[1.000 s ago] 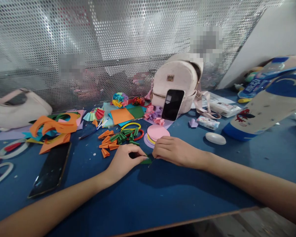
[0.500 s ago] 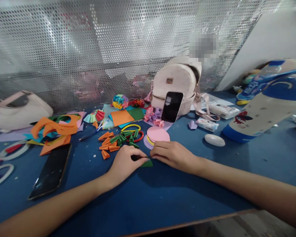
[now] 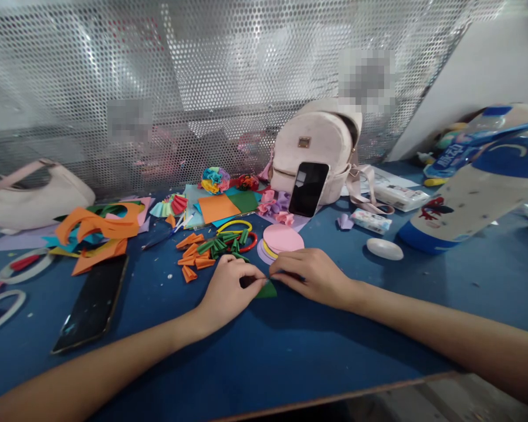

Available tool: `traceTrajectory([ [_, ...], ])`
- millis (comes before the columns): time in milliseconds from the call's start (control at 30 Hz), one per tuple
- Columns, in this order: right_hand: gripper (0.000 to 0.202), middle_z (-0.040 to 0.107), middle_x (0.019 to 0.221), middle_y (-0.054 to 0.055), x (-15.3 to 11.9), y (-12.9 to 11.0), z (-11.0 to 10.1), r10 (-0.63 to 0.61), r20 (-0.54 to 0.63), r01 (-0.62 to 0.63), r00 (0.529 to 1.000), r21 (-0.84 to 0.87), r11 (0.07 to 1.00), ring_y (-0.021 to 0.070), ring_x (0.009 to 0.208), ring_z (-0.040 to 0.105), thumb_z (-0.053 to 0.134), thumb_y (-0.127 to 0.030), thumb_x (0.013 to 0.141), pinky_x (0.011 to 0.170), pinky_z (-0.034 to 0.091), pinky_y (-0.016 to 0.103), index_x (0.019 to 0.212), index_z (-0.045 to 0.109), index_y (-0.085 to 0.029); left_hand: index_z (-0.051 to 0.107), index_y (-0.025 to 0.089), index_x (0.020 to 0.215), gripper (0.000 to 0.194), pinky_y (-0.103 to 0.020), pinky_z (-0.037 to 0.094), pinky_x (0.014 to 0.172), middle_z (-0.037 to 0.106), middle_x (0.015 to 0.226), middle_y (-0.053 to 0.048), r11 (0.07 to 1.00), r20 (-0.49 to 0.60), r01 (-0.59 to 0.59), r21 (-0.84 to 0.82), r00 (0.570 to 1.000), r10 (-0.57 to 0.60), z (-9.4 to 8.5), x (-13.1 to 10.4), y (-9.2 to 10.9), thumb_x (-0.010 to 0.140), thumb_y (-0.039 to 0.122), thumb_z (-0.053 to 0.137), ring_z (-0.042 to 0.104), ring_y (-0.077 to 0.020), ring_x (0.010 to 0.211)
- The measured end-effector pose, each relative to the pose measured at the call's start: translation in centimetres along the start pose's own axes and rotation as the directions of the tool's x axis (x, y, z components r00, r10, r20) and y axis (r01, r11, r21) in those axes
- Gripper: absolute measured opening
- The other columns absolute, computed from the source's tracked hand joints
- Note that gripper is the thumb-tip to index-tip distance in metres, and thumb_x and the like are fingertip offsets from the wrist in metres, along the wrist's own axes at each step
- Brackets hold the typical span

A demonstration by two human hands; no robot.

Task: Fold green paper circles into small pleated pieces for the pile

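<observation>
1. Because both hands cover it, only a corner of the green paper piece (image 3: 266,290) shows at frame centre on the blue table (image 3: 290,351).
2. Visible corner points lower right; long axis cannot be told.
3. Left hand (image 3: 229,290) and right hand (image 3: 312,275) pinch it, fingertips closed on its upper edge; paper lies just below them.

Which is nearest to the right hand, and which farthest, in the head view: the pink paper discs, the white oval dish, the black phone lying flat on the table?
From the right hand:
1. Pink paper discs, just behind it.
2. White oval dish, off to its right.
3. Black phone, far left, beyond the left hand.
</observation>
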State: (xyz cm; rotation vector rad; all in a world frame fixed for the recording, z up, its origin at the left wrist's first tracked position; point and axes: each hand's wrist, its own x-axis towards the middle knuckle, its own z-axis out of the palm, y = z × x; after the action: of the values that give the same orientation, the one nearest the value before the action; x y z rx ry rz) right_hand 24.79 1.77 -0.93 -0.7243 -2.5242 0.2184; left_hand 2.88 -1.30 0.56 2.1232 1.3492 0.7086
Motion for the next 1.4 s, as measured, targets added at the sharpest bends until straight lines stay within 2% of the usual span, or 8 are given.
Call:
traceTrajectory([
  [300,0.011,0.074,0.087,0.001,-0.1,-0.1,-0.2,0.069,0.039,-0.071,0.997,0.054,0.996,0.0163,0.075,0.068,0.054,-0.018,0.098,0.065,0.039,0.024,0.1,0.064,-0.022,0.082,0.026,0.085,0.011,-0.038,0.032,0.087,0.077,0.077,0.004,0.998,-0.01,-0.061,0.005,0.998,0.061,-0.2,-0.2,-0.3,0.085,0.017,0.075,0.062,-0.0171,0.077],
  [367,0.011,0.074,0.086,0.0,-0.2,-0.2,-0.3,0.073,0.039,-0.075,0.997,0.053,0.996,0.0162,0.073,0.068,0.054,-0.017,0.097,0.064,0.038,0.024,0.098,0.064,-0.022,0.08,0.024,0.079,0.016,-0.037,0.032,0.087,0.075,0.075,0.004,0.996,-0.008,-0.087,-0.001,0.996,0.087,-0.2,-0.3,-0.3,0.09,0.02,0.069,0.061,-0.0164,0.075],
  [467,0.011,0.074,0.087,0.0,-0.3,-0.2,-0.5,0.063,0.036,-0.065,0.997,0.051,0.997,0.0164,0.074,0.068,0.054,-0.016,0.097,0.064,0.038,0.024,0.098,0.064,-0.021,0.067,0.019,0.058,0.041,-0.038,0.031,0.086,0.068,0.064,0.004,0.994,0.008,-0.105,-0.008,0.994,0.105,-0.2,-0.3,-0.4,0.097,0.021,0.056,0.056,-0.0149,0.068],
  [533,0.011,0.074,0.088,0.001,-0.3,-0.2,-0.5,0.046,0.033,-0.047,0.998,0.046,0.998,0.0164,0.075,0.067,0.053,-0.018,0.099,0.065,0.038,0.025,0.098,0.063,-0.022,0.063,0.018,0.055,0.043,-0.038,0.031,0.086,0.069,0.065,0.003,0.995,0.02,-0.097,-0.02,0.995,0.097,-0.2,-0.3,-0.4,0.097,0.022,0.054,0.058,-0.0153,0.07],
  [767,0.016,0.073,0.088,0.001,-0.4,-0.1,-0.8,-0.03,0.0,0.03,1.0,0.009,1.0,0.0149,0.074,0.065,0.048,-0.024,0.103,0.067,0.038,0.025,0.097,0.062,-0.021,0.078,0.025,0.073,0.019,-0.037,0.029,0.088,0.08,0.084,0.005,0.989,0.022,-0.051,-0.136,0.998,0.055,-0.1,0.1,-0.6,0.089,0.021,0.069,0.067,-0.0183,0.084],
  [1067,0.025,0.07,0.08,0.002,-0.2,-0.2,-0.6,-0.105,-0.049,0.103,0.993,-0.041,0.994,0.0148,0.068,0.061,0.041,-0.024,0.106,0.065,0.037,0.026,0.094,0.062,-0.019,0.076,0.021,0.066,0.012,-0.029,0.037,0.063,0.071,0.063,0.002,0.975,0.027,0.075,-0.211,0.997,-0.071,-0.3,0.5,-0.3,0.076,0.015,0.075,0.056,-0.0158,0.062],
  [1267,0.017,0.073,0.086,0.002,-0.4,-0.2,-0.4,-0.026,-0.02,0.026,0.999,-0.005,1.0,0.0154,0.073,0.065,0.047,-0.022,0.104,0.066,0.038,0.026,0.097,0.063,-0.021,0.072,0.022,0.069,0.017,-0.035,0.035,0.083,0.074,0.075,0.002,0.999,0.043,-0.016,-0.034,0.999,0.017,-0.6,0.4,0.5,0.084,0.017,0.066,0.061,-0.0185,0.075],
  [1400,0.015,0.074,0.089,0.002,-0.4,-0.2,-0.5,0.007,-0.019,-0.006,1.0,0.027,1.0,0.016,0.076,0.067,0.049,-0.021,0.102,0.068,0.04,0.026,0.098,0.063,-0.022,0.072,0.022,0.074,0.02,-0.037,0.033,0.085,0.075,0.08,0.002,0.998,0.068,-0.065,0.01,0.996,0.065,-0.7,0.3,0.6,0.089,0.015,0.06,0.063,-0.0198,0.081],
])
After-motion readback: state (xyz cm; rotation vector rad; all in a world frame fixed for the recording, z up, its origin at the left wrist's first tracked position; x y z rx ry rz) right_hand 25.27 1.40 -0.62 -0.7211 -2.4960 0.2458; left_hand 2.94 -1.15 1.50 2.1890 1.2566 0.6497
